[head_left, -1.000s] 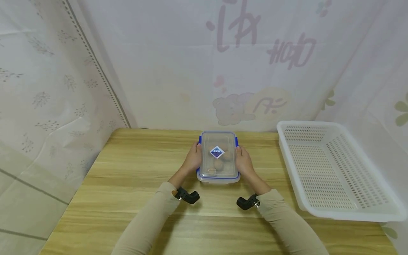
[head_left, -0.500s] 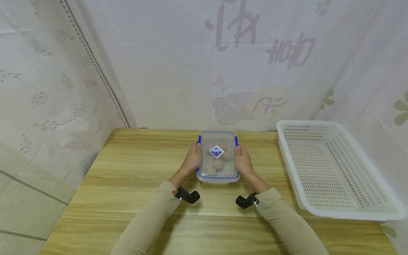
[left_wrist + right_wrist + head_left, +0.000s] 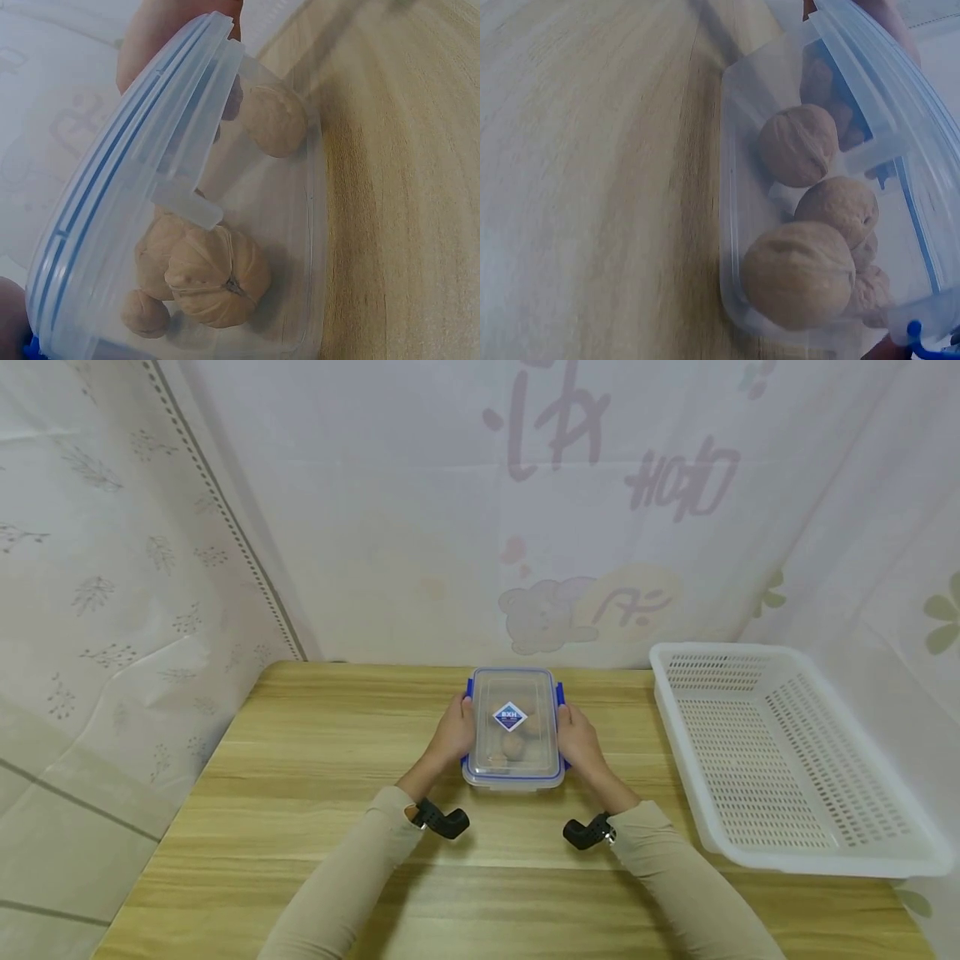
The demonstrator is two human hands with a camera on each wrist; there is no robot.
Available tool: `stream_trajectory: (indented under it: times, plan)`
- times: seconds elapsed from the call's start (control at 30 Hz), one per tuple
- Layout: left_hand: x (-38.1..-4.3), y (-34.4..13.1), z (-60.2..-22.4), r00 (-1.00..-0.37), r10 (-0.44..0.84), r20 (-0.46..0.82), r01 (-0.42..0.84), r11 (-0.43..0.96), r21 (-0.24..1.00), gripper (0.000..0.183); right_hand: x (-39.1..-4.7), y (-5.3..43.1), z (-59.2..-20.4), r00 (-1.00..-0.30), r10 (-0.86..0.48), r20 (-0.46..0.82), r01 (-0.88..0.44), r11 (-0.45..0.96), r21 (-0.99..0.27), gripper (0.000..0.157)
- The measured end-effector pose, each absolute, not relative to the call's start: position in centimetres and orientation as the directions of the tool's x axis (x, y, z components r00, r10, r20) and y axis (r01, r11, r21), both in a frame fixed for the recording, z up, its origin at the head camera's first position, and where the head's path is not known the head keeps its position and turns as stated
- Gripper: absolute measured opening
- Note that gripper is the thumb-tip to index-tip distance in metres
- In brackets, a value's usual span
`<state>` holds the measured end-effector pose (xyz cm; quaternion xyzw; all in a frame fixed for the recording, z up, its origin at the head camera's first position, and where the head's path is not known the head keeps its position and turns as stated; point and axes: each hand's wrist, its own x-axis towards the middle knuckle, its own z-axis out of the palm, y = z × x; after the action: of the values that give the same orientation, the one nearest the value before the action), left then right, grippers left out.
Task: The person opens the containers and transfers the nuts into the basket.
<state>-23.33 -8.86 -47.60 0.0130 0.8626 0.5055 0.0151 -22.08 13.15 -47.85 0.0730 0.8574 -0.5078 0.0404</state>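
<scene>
A clear plastic food container with a blue-edged lid and blue side latches sits on the wooden table. Several walnuts show inside it; the right wrist view shows walnuts through the near wall too. My left hand grips the left side, thumb near the latch by the rim. On the opposite side, my right hand holds the container at the right latch, which stands slightly out from the lid. Most fingers of both hands are hidden beside the container. The lid lies on top.
A white perforated plastic basket stands on the right of the table. Behind the table hangs a printed cloth, with another patterned cloth on the left side.
The right latch has swung slightly outward from the lid, and my right hand has shifted a little to the right with it. My left hand and the container stay in place.
</scene>
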Motion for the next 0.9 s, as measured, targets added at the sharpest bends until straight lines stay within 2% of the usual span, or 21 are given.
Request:
stream_trajectory:
  times: [0.3, 0.6, 0.77, 0.9]
  plan:
    - [-23.1, -8.8, -47.5, -0.999, 0.040, -0.015, 0.007, 0.506, 0.863, 0.048, -21.9, 13.7, -48.0, -0.974, 0.061, -0.220, 0.224, 0.429, -0.875, 0.065]
    - [-23.0, -8.8, -47.3, -0.998, 0.043, -0.039, -0.011, 0.517, 0.856, 0.048, -21.8, 12.0, -47.4, -0.995, -0.051, -0.080, 0.050, 0.437, -0.898, 0.070]
    - [-23.1, -8.9, -47.0, -0.998, 0.052, -0.047, -0.013, 0.517, 0.856, 0.049, -21.6, 11.3, -47.7, -0.995, -0.050, -0.089, 0.061, 0.414, -0.908, 0.077]
    - [-23.2, -9.0, -46.8, -0.997, 0.061, -0.054, -0.015, 0.515, 0.857, 0.049, -21.7, 11.2, -47.9, -0.993, -0.045, -0.109, 0.086, 0.357, -0.930, 0.075]
